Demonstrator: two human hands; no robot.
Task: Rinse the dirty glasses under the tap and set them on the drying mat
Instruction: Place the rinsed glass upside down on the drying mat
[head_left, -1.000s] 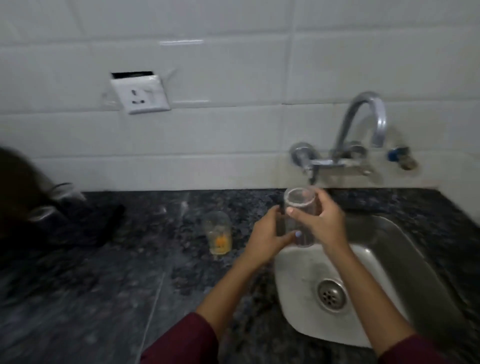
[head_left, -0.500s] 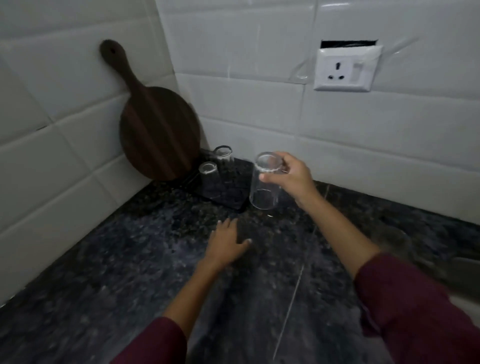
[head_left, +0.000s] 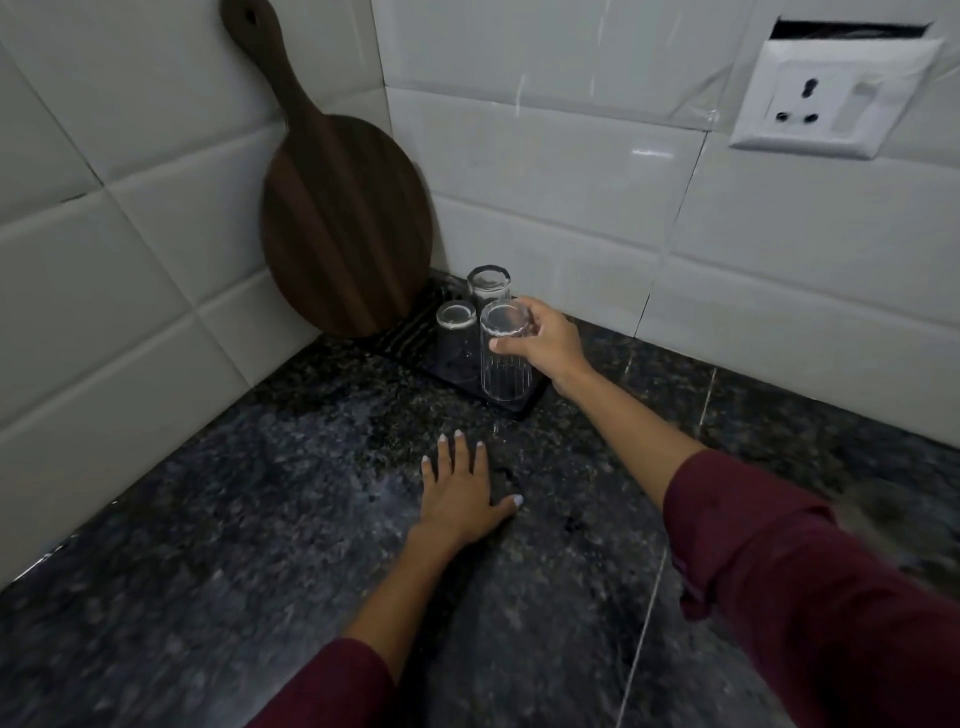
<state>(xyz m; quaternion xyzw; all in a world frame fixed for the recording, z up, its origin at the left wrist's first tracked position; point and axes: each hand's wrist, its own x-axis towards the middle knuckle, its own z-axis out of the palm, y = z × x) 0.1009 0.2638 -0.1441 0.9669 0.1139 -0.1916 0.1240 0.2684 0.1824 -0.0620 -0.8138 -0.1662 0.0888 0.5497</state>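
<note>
A dark ribbed drying mat lies in the counter's corner. Two clear glasses stand upside down on it: one at the left, one at the back. My right hand grips a third clear ribbed glass, upside down, by its upper end. Its rim rests on or just above the mat's front right corner; I cannot tell which. My left hand lies flat on the dark granite counter in front of the mat, fingers spread, holding nothing.
A round dark wooden cutting board leans against the tiled wall just left of the mat. A white wall socket sits at the upper right. The speckled counter stretches toward me. Sink and tap are out of view.
The view swung from the sink to the corner mat. My right hand carried the glass left and down onto the mat's front corner. My left hand let go and now rests on the counter.
</note>
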